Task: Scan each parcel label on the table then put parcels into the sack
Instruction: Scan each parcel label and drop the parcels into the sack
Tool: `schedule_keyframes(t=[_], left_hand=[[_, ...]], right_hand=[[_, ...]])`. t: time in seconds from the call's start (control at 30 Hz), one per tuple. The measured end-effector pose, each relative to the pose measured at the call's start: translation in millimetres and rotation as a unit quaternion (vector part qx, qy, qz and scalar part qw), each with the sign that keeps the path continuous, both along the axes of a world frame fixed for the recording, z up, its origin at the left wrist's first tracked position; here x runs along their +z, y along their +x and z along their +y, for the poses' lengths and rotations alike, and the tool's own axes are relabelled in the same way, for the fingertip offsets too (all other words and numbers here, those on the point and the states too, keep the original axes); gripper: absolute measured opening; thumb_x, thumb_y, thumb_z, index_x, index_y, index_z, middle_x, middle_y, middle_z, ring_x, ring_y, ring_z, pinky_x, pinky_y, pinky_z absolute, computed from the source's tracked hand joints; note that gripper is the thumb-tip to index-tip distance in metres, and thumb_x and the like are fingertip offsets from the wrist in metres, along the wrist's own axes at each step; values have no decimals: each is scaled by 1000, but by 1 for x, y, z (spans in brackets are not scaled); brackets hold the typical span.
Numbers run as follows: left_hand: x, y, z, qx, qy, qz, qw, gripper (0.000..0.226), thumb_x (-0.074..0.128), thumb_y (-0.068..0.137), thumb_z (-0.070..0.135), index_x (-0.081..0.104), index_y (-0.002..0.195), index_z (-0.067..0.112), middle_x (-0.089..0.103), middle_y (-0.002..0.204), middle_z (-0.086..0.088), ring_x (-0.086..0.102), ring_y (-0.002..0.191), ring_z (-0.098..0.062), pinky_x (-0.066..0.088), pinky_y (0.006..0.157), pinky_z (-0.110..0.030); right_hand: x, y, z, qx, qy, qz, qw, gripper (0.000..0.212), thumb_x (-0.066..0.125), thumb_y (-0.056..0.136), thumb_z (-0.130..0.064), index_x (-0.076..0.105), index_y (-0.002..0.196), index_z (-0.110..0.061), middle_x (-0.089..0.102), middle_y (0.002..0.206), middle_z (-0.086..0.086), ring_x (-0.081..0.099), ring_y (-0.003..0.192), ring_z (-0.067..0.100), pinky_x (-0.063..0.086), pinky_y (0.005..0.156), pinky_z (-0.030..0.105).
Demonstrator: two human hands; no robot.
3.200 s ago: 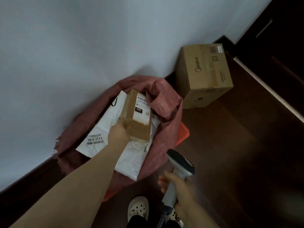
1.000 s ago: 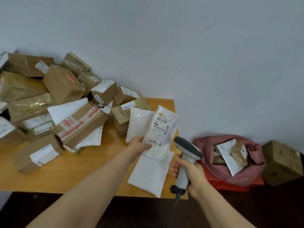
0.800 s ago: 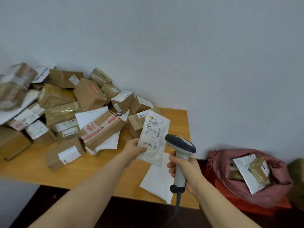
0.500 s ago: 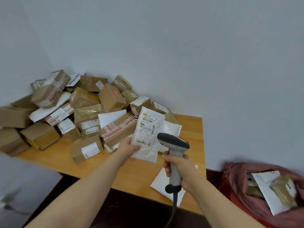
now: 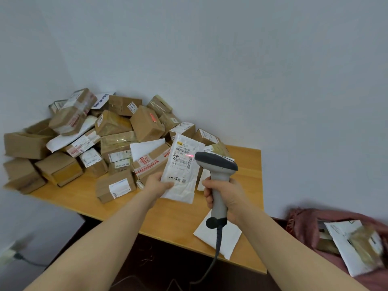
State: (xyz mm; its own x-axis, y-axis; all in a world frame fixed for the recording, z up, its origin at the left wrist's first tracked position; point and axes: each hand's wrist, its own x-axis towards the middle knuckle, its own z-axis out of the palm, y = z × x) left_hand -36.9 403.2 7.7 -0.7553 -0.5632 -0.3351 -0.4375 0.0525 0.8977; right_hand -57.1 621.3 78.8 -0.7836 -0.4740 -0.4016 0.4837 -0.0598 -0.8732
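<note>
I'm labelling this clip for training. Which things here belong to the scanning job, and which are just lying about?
In the job: white mailer held by the left hand; scanner gripped by the right hand; parcel pile on the table; pink sack, already holding parcels.

Lying about: what looks like a plug and cable, blurred, lower left.

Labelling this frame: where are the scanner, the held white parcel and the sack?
scanner (image 5: 220,175), head view, its pale neck.
white parcel (image 5: 182,168), head view, its printed label.
sack (image 5: 302,223), head view, its pink cloth wall.
</note>
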Motion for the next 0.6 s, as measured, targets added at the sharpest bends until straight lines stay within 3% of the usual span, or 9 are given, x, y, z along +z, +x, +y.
schedule_keyframes(t=[0.37,0.6], left_hand=[[-2,-12,0,-21,7,1,1000,36,65,86,-2,60,120,7,66,116,-12,64,99,-29,54,88,-46],[-1,-18,3,-36,10,-2,999,38,64,86,-4,58,122,6,65,117,-12,63,90,-24,52,66,-30]], right_hand=[[2,-7,2,-19,7,13,1000,12,68,83,-3,59,75,-4,59,56,10,49,43,16,45,47,25],[-3,-12,1,-36,7,13,999,13,68,84,-3,59,74,-3,58,55,10,48,43,16,44,46,24]])
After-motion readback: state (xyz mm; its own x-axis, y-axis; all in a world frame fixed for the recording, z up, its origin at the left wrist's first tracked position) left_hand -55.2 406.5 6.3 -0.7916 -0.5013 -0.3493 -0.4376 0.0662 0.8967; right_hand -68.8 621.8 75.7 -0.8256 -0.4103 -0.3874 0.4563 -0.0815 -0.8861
